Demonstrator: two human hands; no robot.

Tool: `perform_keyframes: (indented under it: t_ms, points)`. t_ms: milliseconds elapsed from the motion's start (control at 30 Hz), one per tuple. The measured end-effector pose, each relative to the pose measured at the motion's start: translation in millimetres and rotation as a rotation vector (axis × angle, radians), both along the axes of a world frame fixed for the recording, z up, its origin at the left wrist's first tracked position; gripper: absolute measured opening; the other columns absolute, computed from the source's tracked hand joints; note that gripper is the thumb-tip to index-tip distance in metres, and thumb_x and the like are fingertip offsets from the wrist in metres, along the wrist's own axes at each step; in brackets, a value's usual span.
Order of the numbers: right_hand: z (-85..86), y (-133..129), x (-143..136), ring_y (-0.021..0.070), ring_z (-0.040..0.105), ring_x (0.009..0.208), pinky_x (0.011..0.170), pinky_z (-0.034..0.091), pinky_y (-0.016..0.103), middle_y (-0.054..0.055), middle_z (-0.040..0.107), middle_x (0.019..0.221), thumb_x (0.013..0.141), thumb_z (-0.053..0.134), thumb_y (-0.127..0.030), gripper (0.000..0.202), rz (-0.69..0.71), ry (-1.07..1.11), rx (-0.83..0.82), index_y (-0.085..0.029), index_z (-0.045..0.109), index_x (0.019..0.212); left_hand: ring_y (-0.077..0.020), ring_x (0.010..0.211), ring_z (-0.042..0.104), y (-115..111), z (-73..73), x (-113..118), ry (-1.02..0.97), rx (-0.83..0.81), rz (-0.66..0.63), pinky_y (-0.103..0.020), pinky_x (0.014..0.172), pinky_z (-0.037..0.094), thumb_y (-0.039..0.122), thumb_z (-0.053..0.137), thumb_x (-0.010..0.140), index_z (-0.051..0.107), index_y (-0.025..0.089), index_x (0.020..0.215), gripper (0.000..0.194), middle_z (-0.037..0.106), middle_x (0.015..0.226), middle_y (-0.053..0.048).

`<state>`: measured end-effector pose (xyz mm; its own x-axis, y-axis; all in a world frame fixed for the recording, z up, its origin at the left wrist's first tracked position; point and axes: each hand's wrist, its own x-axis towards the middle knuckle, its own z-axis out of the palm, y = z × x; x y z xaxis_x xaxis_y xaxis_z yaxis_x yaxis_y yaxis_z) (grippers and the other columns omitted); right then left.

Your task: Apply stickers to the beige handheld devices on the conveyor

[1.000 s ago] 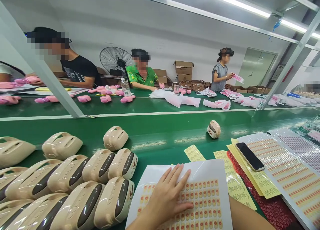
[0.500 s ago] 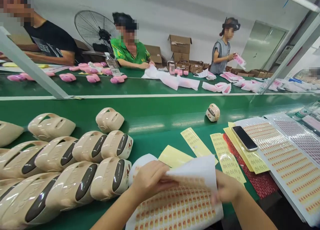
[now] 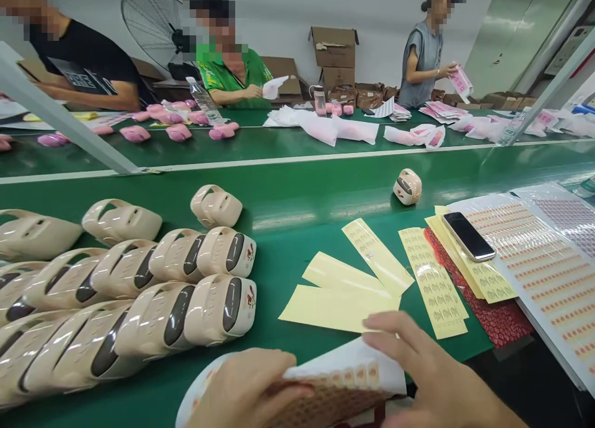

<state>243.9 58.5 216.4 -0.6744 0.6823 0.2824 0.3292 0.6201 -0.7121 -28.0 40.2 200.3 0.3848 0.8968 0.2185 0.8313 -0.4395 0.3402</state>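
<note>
My left hand and my right hand both grip a white sheet of small orange stickers at the near edge of the green belt; the sheet is lifted and bent between them. Just left of my left hand lie rows of beige plastic housings with dark windows. Yellow backing strips lie on the belt right behind the sheet.
A lone beige housing sits mid-belt. A black phone lies on yellow label strips, beside large sticker sheets at right. Three people work across the belt among pink parts and pink bags; a fan and cardboard boxes stand behind.
The sticker sheet lay flat under my left hand; both hands have since picked it up, curled it and drawn it toward me, uncovering yellow strips. My view has dropped lower.
</note>
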Motion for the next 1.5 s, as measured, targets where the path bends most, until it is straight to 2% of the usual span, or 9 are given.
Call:
perform_keyframes:
  t_ms: [167, 367, 600, 800, 900, 1000, 1200, 1400, 1500]
  points:
    - [-5.7, 19.3, -20.4, 0.0184, 0.059, 0.089, 0.078, 0.047, 0.028, 0.006, 0.064, 0.094, 0.08, 0.057, -0.026, 0.022, -0.203, -0.114, -0.245, -0.019, 0.059, 0.101, -0.0135, 0.048, 0.051, 34.1, 2.6, 14.1, 0.079, -0.452, 0.037, -0.022, 0.045, 0.031, 0.054, 0.051, 0.074, 0.05, 0.021, 0.052, 0.04, 0.053, 0.047, 0.005]
    - [-16.0, 38.0, -25.9, 0.0187, 0.06, 0.086, 0.075, 0.046, 0.028, 0.004, 0.067, 0.089, 0.076, 0.057, -0.021, 0.013, -0.399, -0.117, -0.41, -0.02, 0.065, 0.086, -0.0195, 0.087, 0.06, 52.5, -0.7, 36.5, -0.132, -0.443, -0.102, -0.026, 0.074, 0.042, 0.032, 0.052, 0.077, 0.06, 0.025, 0.103, 0.028, 0.069, 0.098, -0.002]
    - [-11.1, 48.7, -28.8, 0.0194, 0.06, 0.076, 0.064, 0.042, 0.026, 0.004, 0.067, 0.077, 0.078, 0.057, -0.028, 0.014, -0.326, -0.411, -0.261, -0.019, 0.067, 0.077, -0.0156, 0.067, 0.059, 69.2, -5.0, 54.0, -0.253, -0.648, -0.142, -0.022, 0.061, 0.041, 0.028, 0.047, 0.079, 0.068, 0.02, 0.072, 0.024, 0.069, 0.07, 0.0]
    - [-3.7, 59.9, -28.0, 0.0157, 0.059, 0.067, 0.059, 0.039, 0.022, 0.002, 0.065, 0.069, 0.079, 0.056, -0.025, 0.016, -0.241, -0.462, -0.201, -0.019, 0.065, 0.068, -0.0175, 0.077, 0.059, 73.9, 8.2, 22.9, -0.302, -0.763, -0.142, -0.023, 0.067, 0.042, 0.035, 0.062, 0.068, 0.054, 0.023, 0.117, 0.051, 0.07, 0.088, 0.0]
    - [-1.6, 65.3, -20.4, 0.0149, 0.058, 0.064, 0.055, 0.037, 0.021, 0.001, 0.064, 0.066, 0.079, 0.055, -0.026, 0.019, -0.262, -0.423, -0.258, -0.019, 0.062, 0.063, -0.0171, 0.069, 0.057, 69.9, 13.2, 6.9, -0.248, -0.774, -0.082, -0.023, 0.06, 0.04, 0.036, 0.051, 0.075, 0.067, 0.019, 0.087, 0.026, 0.067, 0.075, 0.0]
    - [3.6, 71.2, -16.8, 0.0168, 0.058, 0.063, 0.052, 0.034, 0.023, 0.001, 0.064, 0.064, 0.076, 0.056, -0.03, 0.02, -0.265, -0.511, -0.284, -0.019, 0.061, 0.06, -0.0161, 0.062, 0.054, 67.8, 13.1, 4.3, -0.245, -0.744, -0.056, -0.023, 0.055, 0.038, 0.036, 0.048, 0.077, 0.067, 0.017, 0.073, 0.028, 0.063, 0.065, 0.0]
    - [9.2, 83.1, -17.6, 0.0186, 0.06, 0.071, 0.059, 0.038, 0.024, 0.002, 0.067, 0.072, 0.076, 0.053, -0.029, 0.014, -0.249, -0.44, -0.387, -0.02, 0.061, 0.069, -0.0192, 0.077, 0.059, 68.9, 15.2, -5.3, -0.255, -0.76, -0.021, -0.025, 0.067, 0.041, 0.03, 0.06, 0.066, 0.056, 0.022, 0.114, 0.049, 0.069, 0.086, 0.0]
    - [11.2, 95.3, -0.5, 0.0181, 0.055, 0.068, 0.058, 0.037, 0.025, 0.001, 0.061, 0.065, 0.075, 0.051, -0.04, 0.025, -0.311, -0.39, -0.402, -0.02, 0.053, 0.06, -0.0195, 0.064, 0.058, 67.1, 26.1, -15.7, -0.182, -0.757, -0.002, -0.025, 0.056, 0.04, 0.038, 0.044, 0.078, 0.066, 0.017, 0.071, 0.031, 0.064, 0.065, -0.001]
    - [16.5, 104.1, 9.7, 0.0166, 0.052, 0.063, 0.056, 0.035, 0.025, 0.0, 0.055, 0.059, 0.071, 0.052, -0.045, 0.029, -0.332, -0.369, -0.389, -0.019, 0.049, 0.056, -0.0208, 0.075, 0.059, 68.2, 31.9, -19.3, -0.222, -0.75, -0.013, -0.026, 0.063, 0.042, 0.038, 0.05, 0.074, 0.066, 0.02, 0.091, 0.029, 0.068, 0.082, -0.001]
